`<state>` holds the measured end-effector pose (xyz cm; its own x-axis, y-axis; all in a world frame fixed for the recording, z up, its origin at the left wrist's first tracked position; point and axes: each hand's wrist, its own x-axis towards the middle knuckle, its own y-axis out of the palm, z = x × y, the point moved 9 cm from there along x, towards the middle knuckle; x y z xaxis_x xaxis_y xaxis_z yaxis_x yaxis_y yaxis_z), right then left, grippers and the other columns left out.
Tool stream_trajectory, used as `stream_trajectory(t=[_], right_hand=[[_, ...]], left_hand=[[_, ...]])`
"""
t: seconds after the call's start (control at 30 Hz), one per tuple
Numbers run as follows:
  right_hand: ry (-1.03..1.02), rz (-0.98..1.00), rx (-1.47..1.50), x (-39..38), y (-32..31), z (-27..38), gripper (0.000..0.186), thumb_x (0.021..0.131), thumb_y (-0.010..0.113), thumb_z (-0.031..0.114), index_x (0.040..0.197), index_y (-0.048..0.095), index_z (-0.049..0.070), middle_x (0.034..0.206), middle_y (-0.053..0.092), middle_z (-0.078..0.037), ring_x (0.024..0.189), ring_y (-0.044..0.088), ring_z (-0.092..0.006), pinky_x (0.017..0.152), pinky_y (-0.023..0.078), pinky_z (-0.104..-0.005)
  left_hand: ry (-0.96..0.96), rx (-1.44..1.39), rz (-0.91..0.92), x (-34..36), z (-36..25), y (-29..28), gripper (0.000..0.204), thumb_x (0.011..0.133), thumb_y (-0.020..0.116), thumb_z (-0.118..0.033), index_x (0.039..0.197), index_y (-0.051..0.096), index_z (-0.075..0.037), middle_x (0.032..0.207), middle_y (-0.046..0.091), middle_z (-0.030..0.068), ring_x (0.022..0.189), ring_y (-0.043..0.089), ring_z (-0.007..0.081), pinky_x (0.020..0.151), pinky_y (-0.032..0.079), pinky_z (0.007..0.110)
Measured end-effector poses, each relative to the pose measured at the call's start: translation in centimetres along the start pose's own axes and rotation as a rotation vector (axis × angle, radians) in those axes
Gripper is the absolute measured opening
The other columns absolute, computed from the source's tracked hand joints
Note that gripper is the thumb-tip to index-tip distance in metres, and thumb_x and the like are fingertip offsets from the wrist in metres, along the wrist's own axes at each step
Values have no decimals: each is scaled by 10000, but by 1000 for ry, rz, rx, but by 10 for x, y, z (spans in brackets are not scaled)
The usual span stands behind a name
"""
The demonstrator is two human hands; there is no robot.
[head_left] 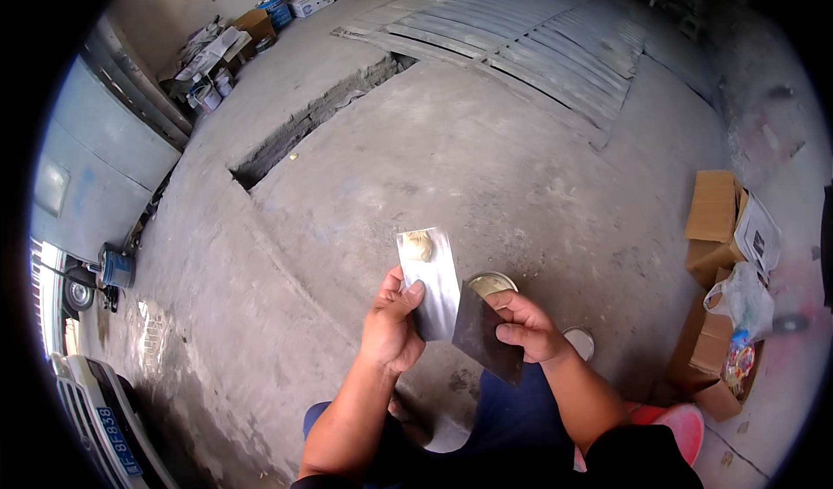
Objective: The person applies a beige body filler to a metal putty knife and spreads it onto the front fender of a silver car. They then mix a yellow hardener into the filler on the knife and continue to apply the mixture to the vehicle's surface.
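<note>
My left hand (390,326) is closed on a silver metal plate (441,281), thumb on its face. A lump of beige paste (418,247) sits near the plate's far end. My right hand (528,329) grips a dark, thin, four-sided scraper blade (482,336), thumb on top. The blade's left edge meets or overlaps the plate's lower right side; whether they touch I cannot tell. Just beyond the right hand stands a round open tin (491,281), partly hidden by the blade and fingers. A round pale lid (579,343) lies on the floor right of that hand.
Cardboard boxes (713,220) with a plastic bag (744,302) stand at the right wall. A pink basin (685,428) is near my right arm. Ahead, a trench (321,116) cuts the concrete floor, beside metal sheets (538,42). A vehicle's front (95,402) shows lower left.
</note>
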<state>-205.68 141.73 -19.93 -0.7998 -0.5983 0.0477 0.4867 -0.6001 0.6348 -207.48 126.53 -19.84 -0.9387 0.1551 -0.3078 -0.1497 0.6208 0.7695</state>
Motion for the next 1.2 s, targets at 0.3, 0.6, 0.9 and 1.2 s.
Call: stream_trajectory(t=[0.3,0.6,0.9,1.2], right_hand=[[-132,-257,29,12,-51,21,337,927,533,54,1249,475,-27,1138,607,-122,988,597,-144,843,486,-286],[-133,-289,-617,18,-26,28,312,913,601,91,1177,492,-34,1037,622,-83,925,589,-105,799,485,-269],[-194,-147,-734,28,-2,89,254,890,574,3,1141,543,-12,1097,628,-121,978,598,-140,845,483,-299],[-609,202,-1292,12,54,101,503,661,597,-155,1098,654,86,1154,593,-68,1054,560,-278,861,494,-375]], left_hand=[[251,131,47,-7,-24,7,335,938,527,-43,1258,457,-113,1174,602,68,1064,585,190,932,484,400],[316,478,315,-16,-15,33,453,951,502,-5,1395,420,-46,1322,519,46,1204,472,147,1038,336,305],[382,1385,246,-15,-10,26,332,899,549,29,1222,580,-41,1036,647,126,908,627,241,782,487,280],[40,667,247,-12,-16,7,374,925,557,4,1293,500,28,1103,640,55,973,575,99,869,449,244]])
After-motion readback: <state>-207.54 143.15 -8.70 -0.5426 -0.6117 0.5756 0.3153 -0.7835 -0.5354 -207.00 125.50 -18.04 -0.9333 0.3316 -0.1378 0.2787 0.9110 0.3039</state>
